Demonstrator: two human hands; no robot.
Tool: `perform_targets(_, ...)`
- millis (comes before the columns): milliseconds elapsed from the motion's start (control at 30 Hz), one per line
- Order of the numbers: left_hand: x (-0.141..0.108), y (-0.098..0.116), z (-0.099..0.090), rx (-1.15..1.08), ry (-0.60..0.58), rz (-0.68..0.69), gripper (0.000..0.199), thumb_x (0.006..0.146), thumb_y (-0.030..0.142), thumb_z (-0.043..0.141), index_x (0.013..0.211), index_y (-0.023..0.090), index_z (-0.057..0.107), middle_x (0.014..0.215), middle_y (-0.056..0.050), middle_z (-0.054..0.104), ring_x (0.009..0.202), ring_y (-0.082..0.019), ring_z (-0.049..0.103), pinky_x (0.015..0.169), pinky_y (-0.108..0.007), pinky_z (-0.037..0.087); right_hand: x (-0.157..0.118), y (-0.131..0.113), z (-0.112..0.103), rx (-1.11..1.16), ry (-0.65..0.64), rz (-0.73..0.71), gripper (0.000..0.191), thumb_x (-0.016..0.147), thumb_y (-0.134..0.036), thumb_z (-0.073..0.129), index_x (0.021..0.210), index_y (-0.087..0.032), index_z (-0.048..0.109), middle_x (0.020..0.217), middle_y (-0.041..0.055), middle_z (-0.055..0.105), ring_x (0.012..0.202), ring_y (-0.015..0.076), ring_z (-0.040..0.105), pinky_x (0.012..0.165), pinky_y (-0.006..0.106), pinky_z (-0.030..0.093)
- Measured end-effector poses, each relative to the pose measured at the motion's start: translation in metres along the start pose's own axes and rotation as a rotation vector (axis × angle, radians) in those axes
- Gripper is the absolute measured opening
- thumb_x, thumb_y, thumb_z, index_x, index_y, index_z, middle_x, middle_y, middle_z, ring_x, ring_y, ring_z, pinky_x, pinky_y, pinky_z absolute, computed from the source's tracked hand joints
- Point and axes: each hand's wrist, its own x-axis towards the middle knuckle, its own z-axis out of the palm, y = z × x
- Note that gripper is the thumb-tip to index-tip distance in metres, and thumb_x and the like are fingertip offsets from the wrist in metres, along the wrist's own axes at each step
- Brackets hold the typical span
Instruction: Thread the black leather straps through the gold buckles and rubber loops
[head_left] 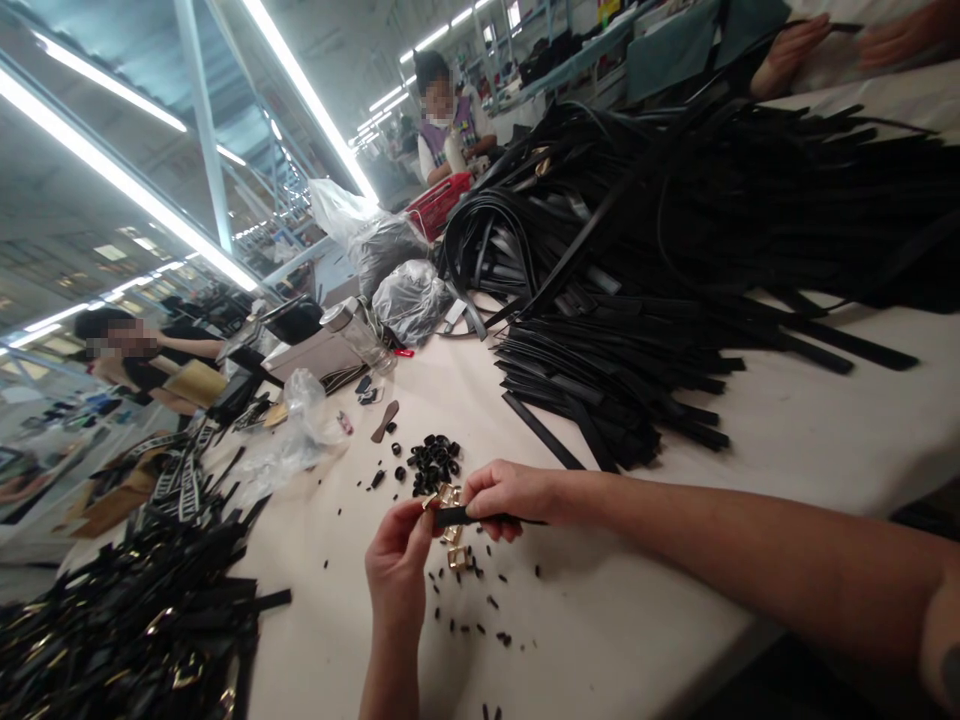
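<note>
Between my two hands a black strap (452, 516) is stretched above the table. My left hand (403, 545) pinches its left end, where a gold buckle (430, 501) shows at the fingertips. Fingers of my right hand (501, 497) are wrapped round the strap a little further right. More gold buckles (458, 557) lie on the table under and beside the hands. Just beyond them sits a heap of small black loops (435, 460). Small black pieces (493, 602) are scattered on the near side.
A large pile of black straps (615, 300) covers the right and back of the table (330, 560). Straps with gold buckles (150, 630) fill the lower left. Plastic bags (411, 300) and a clear bottle (356, 335) stand behind. Other people's hands (799, 50) are at the top right.
</note>
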Motion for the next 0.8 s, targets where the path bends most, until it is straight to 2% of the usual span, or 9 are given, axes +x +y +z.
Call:
perform_targets(67,-0.004,0.004,0.003,0.048,-0.013,0.091,0.025,0.070,0.034,0.081,0.087,0.018,0.072,0.085,-0.005,0.071,0.070,-0.017,0.064,0.067,-0.026,0.055,-0.001,0.001,0.000,0.083,-0.009,0.011,0.007,0.068,-0.021,0.054,0.073,-0.016,0.055,0.048,-0.0042,0.056,0.036,0.0066,0.045,0.036,0.014,0.034)
perform_targets(167,-0.009,0.007,0.007,0.071,-0.068,0.219,0.016,0.074,0.029,0.078,0.086,0.020,0.071,0.096,-0.007,0.069,0.086,-0.020,0.065,0.077,-0.029,0.055,-0.001,0.002,0.000,0.183,-0.038,0.014,0.009,0.068,-0.023,0.055,0.073,-0.015,0.054,0.048,-0.0044,0.054,0.035,0.0060,0.043,0.035,0.014,0.031)
perform_targets(267,-0.011,0.006,0.007,0.015,-0.102,0.247,0.010,0.078,0.026,0.075,0.084,0.021,0.070,0.101,-0.007,0.068,0.096,-0.021,0.063,0.081,-0.029,0.054,0.000,0.004,0.000,0.204,-0.054,-0.001,0.013,0.069,-0.024,0.056,0.078,-0.015,0.056,0.049,-0.0045,0.054,0.036,0.0063,0.043,0.035,0.015,0.031)
perform_targets(367,-0.008,0.000,0.005,-0.090,-0.108,0.163,0.011,0.080,0.030,0.073,0.081,0.020,0.069,0.102,-0.007,0.067,0.097,-0.021,0.063,0.082,-0.029,0.053,0.000,0.005,0.003,0.140,-0.023,-0.040,0.014,0.072,-0.024,0.056,0.081,-0.015,0.058,0.051,-0.0039,0.056,0.038,0.0065,0.046,0.037,0.014,0.035)
perform_targets(467,-0.004,-0.004,0.004,-0.133,-0.107,0.066,0.015,0.075,0.032,0.078,0.079,0.019,0.070,0.099,-0.006,0.067,0.095,-0.020,0.063,0.084,-0.028,0.052,-0.002,0.004,0.007,0.044,0.037,-0.074,0.011,0.074,-0.021,0.055,0.083,-0.015,0.058,0.053,-0.0040,0.057,0.040,0.0060,0.048,0.040,0.013,0.037)
perform_targets(633,0.000,-0.001,0.007,-0.217,-0.102,-0.194,0.035,0.063,0.034,0.086,0.091,0.020,0.070,0.087,-0.003,0.070,0.074,-0.013,0.063,0.065,-0.020,0.052,-0.002,0.003,0.009,-0.086,0.084,-0.127,0.013,0.074,-0.014,0.051,0.084,-0.015,0.059,0.054,-0.0047,0.057,0.042,0.0063,0.050,0.041,0.013,0.037)
perform_targets(800,-0.004,-0.001,0.010,-0.218,-0.149,-0.319,0.036,0.059,0.033,0.088,0.088,0.017,0.071,0.083,-0.004,0.069,0.069,-0.012,0.061,0.061,-0.020,0.051,0.000,0.008,0.008,-0.200,0.099,-0.194,0.014,0.076,-0.012,0.050,0.085,-0.015,0.060,0.056,-0.0048,0.057,0.045,0.0077,0.053,0.044,0.016,0.043)
